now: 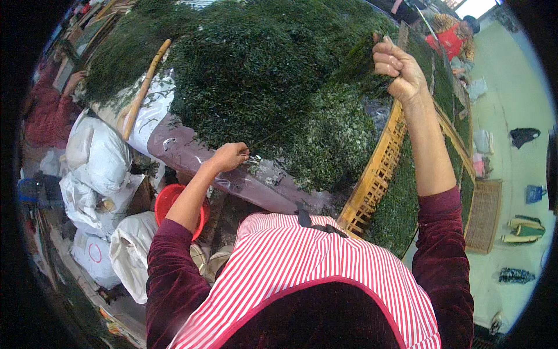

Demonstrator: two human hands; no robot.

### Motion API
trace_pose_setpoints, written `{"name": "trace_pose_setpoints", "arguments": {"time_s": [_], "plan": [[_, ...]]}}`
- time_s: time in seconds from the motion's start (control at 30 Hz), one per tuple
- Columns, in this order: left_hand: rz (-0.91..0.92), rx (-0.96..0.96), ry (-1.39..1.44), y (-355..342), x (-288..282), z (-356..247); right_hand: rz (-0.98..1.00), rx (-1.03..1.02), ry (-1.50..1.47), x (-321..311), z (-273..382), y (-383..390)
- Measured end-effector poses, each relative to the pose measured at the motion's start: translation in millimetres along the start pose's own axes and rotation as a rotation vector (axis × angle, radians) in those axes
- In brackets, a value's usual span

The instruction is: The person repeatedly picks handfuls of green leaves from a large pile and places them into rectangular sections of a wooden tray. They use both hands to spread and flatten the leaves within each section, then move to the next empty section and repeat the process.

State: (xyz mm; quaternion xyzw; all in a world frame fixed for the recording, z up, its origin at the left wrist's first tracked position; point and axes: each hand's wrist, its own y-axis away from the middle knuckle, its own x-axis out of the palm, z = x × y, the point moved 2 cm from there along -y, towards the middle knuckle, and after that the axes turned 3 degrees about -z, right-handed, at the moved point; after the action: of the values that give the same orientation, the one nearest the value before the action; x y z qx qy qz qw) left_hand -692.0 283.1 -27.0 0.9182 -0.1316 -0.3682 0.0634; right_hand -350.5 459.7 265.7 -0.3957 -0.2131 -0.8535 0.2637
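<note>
A thick layer of dark green, shredded-looking leafy plant matter (232, 70) covers the plastic-lined work surface in front of me. My left hand (231, 157) is low over the near edge of the clear plastic sheet (192, 152). Its thumb and fingers are pinched together, and a thin line seems to run from them toward the greens. Raised at the far right, my right hand (400, 70) has its fingers curled closed beside dark strands of the greens. What lies inside either hand is too small or hidden to make out. A paler, thinner patch of greens (334, 139) lies between my hands.
A yellow woven bamboo rim (375, 174) curves along my right. A wooden pole (145, 87) lies at the left. White sacks (96, 151) and a red basin (174, 203) stand below left. People sit at far left (49, 116) and far right (450, 41).
</note>
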Motion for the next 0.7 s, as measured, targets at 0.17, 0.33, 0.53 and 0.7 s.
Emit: {"name": "trace_pose_setpoints", "arguments": {"time_s": [0.17, 0.33, 0.53, 0.7], "plan": [[-0.2, 0.453, 0.048, -42.9, -27.4, -119.2, -0.052, 0.031, -0.035, -22.5, -19.7, 8.0], [0.117, 0.524, 0.508, -90.1, 3.6, -236.3, -0.049, 0.034, -0.081, -35.1, -43.7, 11.5], [0.363, 0.199, 0.329, -69.8, 0.9, -209.5, -0.111, -0.156, 0.137, -55.3, -0.8, 63.0], [0.361, 0.598, -0.014, -79.7, -26.7, -236.0, -0.405, -0.083, 0.425, -80.4, -77.1, 64.3]]}}
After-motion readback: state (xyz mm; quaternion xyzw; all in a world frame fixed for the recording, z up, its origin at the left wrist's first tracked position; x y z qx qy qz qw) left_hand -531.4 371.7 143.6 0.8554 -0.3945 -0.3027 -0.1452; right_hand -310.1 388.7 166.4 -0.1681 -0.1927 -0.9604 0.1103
